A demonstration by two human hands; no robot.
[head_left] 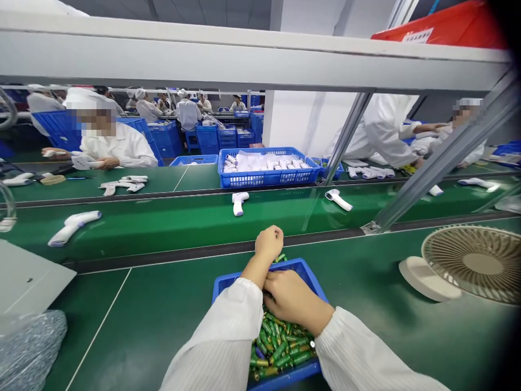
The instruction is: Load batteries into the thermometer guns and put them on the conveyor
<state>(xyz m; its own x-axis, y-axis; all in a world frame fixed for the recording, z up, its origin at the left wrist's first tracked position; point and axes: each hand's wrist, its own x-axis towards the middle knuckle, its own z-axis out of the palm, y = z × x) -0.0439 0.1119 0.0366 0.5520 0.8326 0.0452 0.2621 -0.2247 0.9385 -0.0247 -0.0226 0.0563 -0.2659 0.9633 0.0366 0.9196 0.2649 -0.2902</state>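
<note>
A blue plastic basket [299, 266] stands on the green bench, filled with loose green-and-gold batteries [280, 347]. Over its far rim my left hand [270, 243] is closed, the fingers curled inward; what they hold, if anything, is hidden. A few more green batteries show just behind that hand. My right hand [295, 297] is inside the basket, low over the batteries, with its fingers bent and closed. Its fingertips are hidden beside my left wrist, so what is in them cannot be made out.
A conveyor belt [195, 225] beyond the bench carries white infrared thermometers [239, 203]. Farther back is a blue crate [268, 178] of thermometers. A beige fan [480, 266] stands right, bubble wrap [32, 347] lies left. Metal posts and a shelf [203, 60] cross above; people in white work opposite.
</note>
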